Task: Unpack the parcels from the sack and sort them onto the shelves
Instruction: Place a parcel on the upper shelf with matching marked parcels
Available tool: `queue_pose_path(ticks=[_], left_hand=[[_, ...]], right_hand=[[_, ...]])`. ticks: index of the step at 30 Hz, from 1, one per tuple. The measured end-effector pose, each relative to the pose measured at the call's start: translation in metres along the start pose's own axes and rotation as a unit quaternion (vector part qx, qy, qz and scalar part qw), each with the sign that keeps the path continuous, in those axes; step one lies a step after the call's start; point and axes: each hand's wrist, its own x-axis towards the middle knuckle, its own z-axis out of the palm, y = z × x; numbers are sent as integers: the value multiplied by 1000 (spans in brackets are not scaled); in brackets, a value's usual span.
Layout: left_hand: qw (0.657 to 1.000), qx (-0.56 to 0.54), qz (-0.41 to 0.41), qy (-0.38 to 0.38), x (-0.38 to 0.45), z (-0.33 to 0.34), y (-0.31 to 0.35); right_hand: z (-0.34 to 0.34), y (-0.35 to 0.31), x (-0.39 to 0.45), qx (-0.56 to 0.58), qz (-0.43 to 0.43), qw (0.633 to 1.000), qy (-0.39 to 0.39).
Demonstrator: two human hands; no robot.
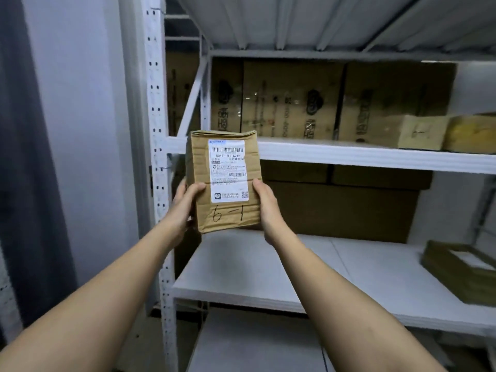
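Two bare forearms reach forward from the bottom edge. At left stands a white perforated shelf upright point(157, 157). Just right of it, the left hand point(185, 205) curls round the left edge of a cardboard parcel point(225, 181), thumb on its front. The parcel is held upright in the air, label facing the viewer, "6-1" handwritten below. The right hand point(265, 208) grips its right edge likewise. Behind, the middle shelf point(349, 154) carries large cartons and, far right, a small box point(418, 131) apparently also marked "6-1". This parcel is unpacked but not yet shelved; the sack is out of view.
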Motion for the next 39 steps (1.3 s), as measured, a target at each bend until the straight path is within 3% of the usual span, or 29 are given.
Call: queue_pose_path(ticks=[4, 12, 20, 25, 39], left_hand=[[998, -25, 44, -32, 15, 73, 26], [987, -33, 135, -76, 33, 224, 61], [980, -30, 165, -106, 70, 336, 78], [977, -9, 171, -123, 98, 370, 94], [963, 6, 181, -200, 181, 403, 85]], right_hand=[[-58, -43, 13, -7, -47, 998, 41], [-188, -121, 33, -64, -117, 990, 45], [-282, -176, 65, -122, -157, 977, 75], [-309, -194, 100, -164, -191, 962, 103], [-338, -182, 158, -255, -138, 944, 157]])
